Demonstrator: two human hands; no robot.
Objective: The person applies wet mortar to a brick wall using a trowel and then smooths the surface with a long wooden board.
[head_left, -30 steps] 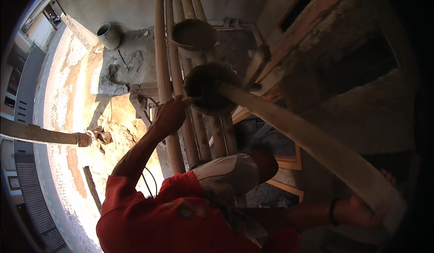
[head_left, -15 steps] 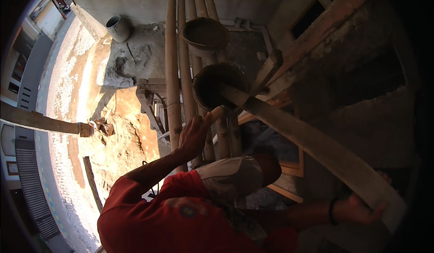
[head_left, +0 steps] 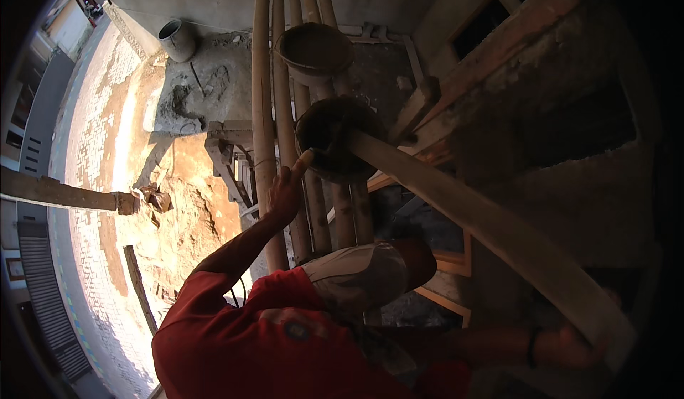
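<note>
My left hand is closed round the pale wooden handle of a trowel. The trowel's dark head reaches into a round black bucket, where shadow hides most of it. A long wooden board slants from over this bucket down to the lower right. Near its low end my right hand, with a black band at the wrist, grips the board; its fingers are partly hidden in the dark.
Bamboo poles run lengthwise under the buckets. Another wide bucket of grey material stands beyond. A grey pail stands by the wall at the far left. A wooden trestle and an orange frame flank the poles.
My left hand has moved left and a little up with the trowel, whose handle now sits at the bucket's near left rim. The whole view has shifted slightly. My right hand stays on the board.
</note>
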